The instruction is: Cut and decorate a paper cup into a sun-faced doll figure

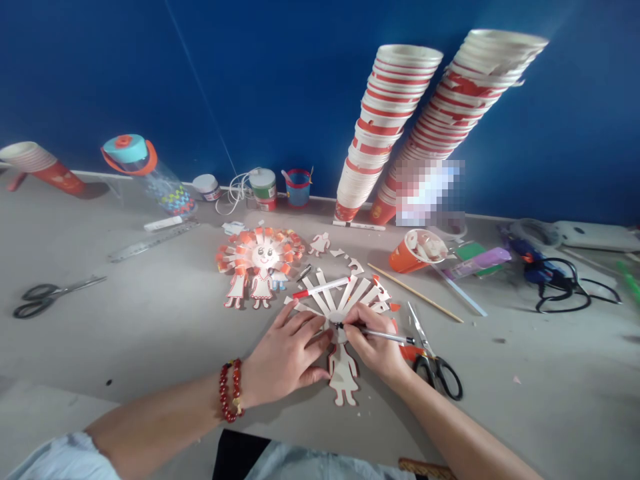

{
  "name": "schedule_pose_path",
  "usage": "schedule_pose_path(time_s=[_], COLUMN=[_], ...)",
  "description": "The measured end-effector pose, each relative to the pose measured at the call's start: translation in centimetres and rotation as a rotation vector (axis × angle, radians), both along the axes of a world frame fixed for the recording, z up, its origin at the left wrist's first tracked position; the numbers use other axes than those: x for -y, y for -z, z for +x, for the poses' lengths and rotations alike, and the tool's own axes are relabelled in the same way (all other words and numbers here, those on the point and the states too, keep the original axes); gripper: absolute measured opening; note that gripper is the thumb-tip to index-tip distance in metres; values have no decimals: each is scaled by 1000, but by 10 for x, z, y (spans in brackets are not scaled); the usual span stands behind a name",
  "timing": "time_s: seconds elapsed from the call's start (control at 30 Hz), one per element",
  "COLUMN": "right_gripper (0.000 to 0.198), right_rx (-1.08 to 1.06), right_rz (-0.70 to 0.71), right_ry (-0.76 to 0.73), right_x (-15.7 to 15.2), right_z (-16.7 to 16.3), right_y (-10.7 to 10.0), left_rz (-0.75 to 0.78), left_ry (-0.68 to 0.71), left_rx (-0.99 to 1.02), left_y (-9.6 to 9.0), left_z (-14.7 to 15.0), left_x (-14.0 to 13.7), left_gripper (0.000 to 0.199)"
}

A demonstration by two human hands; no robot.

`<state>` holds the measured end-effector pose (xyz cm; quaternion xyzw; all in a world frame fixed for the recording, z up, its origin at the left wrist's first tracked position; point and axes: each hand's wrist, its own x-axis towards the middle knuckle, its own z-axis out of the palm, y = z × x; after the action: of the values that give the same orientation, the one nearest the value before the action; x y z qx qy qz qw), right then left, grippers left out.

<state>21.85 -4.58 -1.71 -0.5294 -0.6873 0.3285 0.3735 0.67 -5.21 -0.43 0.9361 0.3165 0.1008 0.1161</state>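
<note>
A paper doll cutout (343, 373) with red-edged dress and fanned strips for hair lies flat on the table in front of me. Fingers spread, my left hand (293, 350) rests on the left side of the doll's head. My right hand (375, 337) grips a black-tipped pen (383, 335), its point at the doll's face. Across the paper strips lies a red-capped marker (323, 287). Just left and behind are finished-looking paper dolls (262, 260) with curled red-and-white hair, one with a drawn smiling face.
Scissors (433, 367) lie right of my right hand, another pair of scissors (55, 293) far left. Behind stand tall paper cup stacks (380, 127), a scrap-filled cup (415, 252) and a water bottle (155, 177). A wooden stick (415, 292) and a glue gun (537, 260) are at right.
</note>
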Motion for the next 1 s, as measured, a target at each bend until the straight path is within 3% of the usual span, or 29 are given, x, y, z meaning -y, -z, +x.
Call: schedule_pose_path(time_s=[1.0], right_gripper=[15], right_rx=[-47], right_rz=[23], right_ry=[62], right_x=[0], right_z=[2], right_y=[5], left_rz=[-21], left_ry=[-3], left_rx=[1], left_y=[-1], left_z=[0], left_x=[0], left_gripper=[55])
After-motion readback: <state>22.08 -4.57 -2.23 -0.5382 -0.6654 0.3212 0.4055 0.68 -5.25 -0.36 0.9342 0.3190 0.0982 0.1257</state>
